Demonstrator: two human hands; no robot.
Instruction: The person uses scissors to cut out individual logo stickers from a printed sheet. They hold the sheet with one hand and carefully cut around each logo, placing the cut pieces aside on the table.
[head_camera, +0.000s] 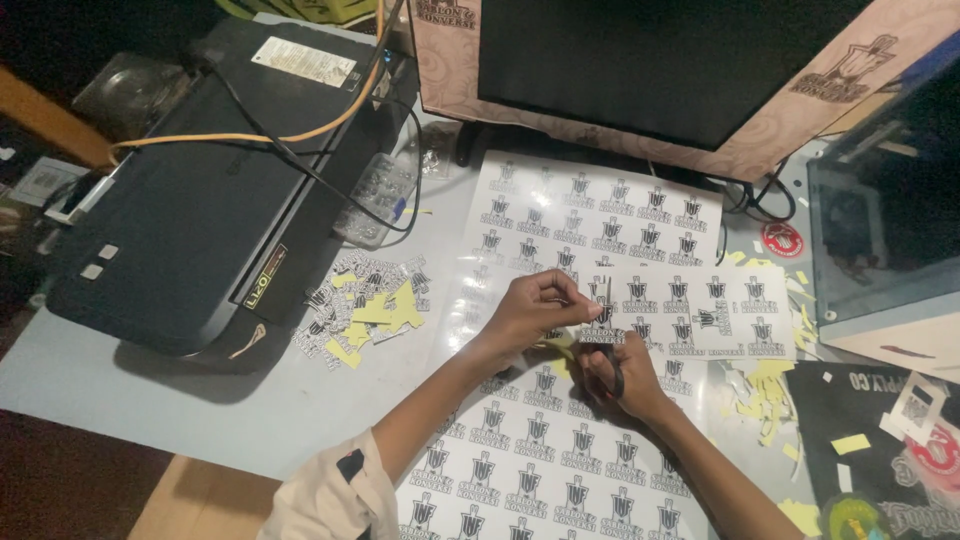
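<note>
Sticker strip (690, 312), thin, light and floppy, hangs over larger sheets (540, 450), best pinched near its cut edge. Left hand (535, 305) pinches its left end; right hand (620, 375) grips scissors (612, 350) there. Printer (190, 220) sits far left, cut stickers (365, 310) beside it.

A small sticker-printing workshop: a black printer (190, 210) sits on the table (200, 400) well to the left of the fingers (560, 295), printed sticker sheets (600, 215) lie beneath them, cut stickers and yellow backing scraps (365, 310) are heaped nearby, and a monitor (650, 60) stands beyond.
</note>
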